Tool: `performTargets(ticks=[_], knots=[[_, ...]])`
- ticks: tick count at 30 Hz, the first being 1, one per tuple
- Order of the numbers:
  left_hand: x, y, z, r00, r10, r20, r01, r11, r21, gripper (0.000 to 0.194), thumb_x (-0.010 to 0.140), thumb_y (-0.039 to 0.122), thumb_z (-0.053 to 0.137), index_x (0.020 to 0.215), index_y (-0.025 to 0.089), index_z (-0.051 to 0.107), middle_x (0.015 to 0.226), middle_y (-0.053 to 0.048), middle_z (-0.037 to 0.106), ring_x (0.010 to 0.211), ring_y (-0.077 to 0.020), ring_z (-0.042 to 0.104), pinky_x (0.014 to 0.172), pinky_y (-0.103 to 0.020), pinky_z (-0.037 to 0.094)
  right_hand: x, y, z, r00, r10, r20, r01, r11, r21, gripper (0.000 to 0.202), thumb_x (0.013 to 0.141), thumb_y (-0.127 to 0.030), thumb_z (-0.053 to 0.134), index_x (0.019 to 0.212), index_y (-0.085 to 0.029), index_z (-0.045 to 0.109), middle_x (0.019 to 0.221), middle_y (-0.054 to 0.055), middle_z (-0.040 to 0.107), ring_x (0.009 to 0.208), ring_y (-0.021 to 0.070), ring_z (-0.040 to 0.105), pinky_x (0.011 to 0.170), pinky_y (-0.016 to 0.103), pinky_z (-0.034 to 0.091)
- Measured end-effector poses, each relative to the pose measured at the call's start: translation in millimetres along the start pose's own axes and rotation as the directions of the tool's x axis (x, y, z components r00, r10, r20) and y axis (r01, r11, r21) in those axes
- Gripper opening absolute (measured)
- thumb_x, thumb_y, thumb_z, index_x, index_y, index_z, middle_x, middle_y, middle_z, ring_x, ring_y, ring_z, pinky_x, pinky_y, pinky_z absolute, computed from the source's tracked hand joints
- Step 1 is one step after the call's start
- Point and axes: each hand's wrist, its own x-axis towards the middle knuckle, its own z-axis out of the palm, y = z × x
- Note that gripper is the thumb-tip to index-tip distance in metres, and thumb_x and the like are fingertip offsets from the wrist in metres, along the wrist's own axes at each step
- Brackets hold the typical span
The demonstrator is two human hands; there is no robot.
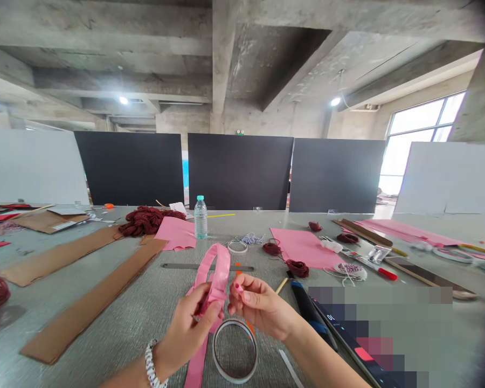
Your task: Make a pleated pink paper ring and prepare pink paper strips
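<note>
My left hand (192, 323) clamps the upright pink loop (223, 267); my right hand (264, 308) curls just right of it, grip unclear.

I hold a glossy pink strip (221, 272) bent into an upright loop, its layers creased and bunched at the bottom, with one flat tail running toward the near edge of the table (121, 334).

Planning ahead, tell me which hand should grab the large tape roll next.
Probably the right hand: it is near the tape roll and seems less occupied; the left hand grips the pink strip.
</note>
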Motion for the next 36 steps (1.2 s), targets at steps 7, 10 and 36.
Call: performTargets(ticks=[7, 10, 36], knots=[[-2, -5, 5.1, 1.0, 0.013, -0.013, -0.013, 1.0, 0.001, 0.007, 0.082, 0.026, 0.04, 0.085, 0.02, 0.043, 0.073, 0.0, 0.05, 0.063, -0.0122, 0.048, 0.057, -0.023, 0.039, -1, 6, 3, 0.998, -0.032, -0.052, 0.03, 0.999, -0.037, 0.013, 0.066, -0.023, 0.066, 0.077, -0.02, 0.059, 0.054, -0.007, 0.051, 0.04, 0.0034, 0.041, 0.039, 0.017, 0.041], [-2, -5, 3.9, 0.998, 0.021, -0.054, -0.019, 0.999, 0.047, 0.007, 0.083, 0.025, 0.038, 0.083, 0.02, 0.043, 0.071, 0.001, 0.046, 0.064, -0.012, 0.045, 0.061, -0.024, 0.039, -1, 5, 4, 0.991, -0.055, -0.125, 0.045, 0.996, -0.082, 0.014, 0.066, -0.021, 0.067, 0.078, -0.017, 0.063, 0.053, -0.005, 0.053, 0.043, 0.0044, 0.047, 0.046, 0.019, 0.045], [-2, -7, 5.3, 0.999, 0.029, 0.037, -0.038, 0.96, 0.277, 0.009, 0.085, 0.026, 0.033, 0.088, 0.022, 0.04, 0.075, 0.0, 0.053, 0.065, -0.015, 0.049, 0.06, -0.026, 0.035, 6, 18, 2, 0.927, -0.295, -0.234, 0.184, 0.897, -0.402, 0.007, 0.061, -0.019, 0.069, 0.066, -0.017, 0.063, 0.066, 0.0, 0.064, 0.061, 0.0106, 0.058, 0.06, 0.023, 0.046]])
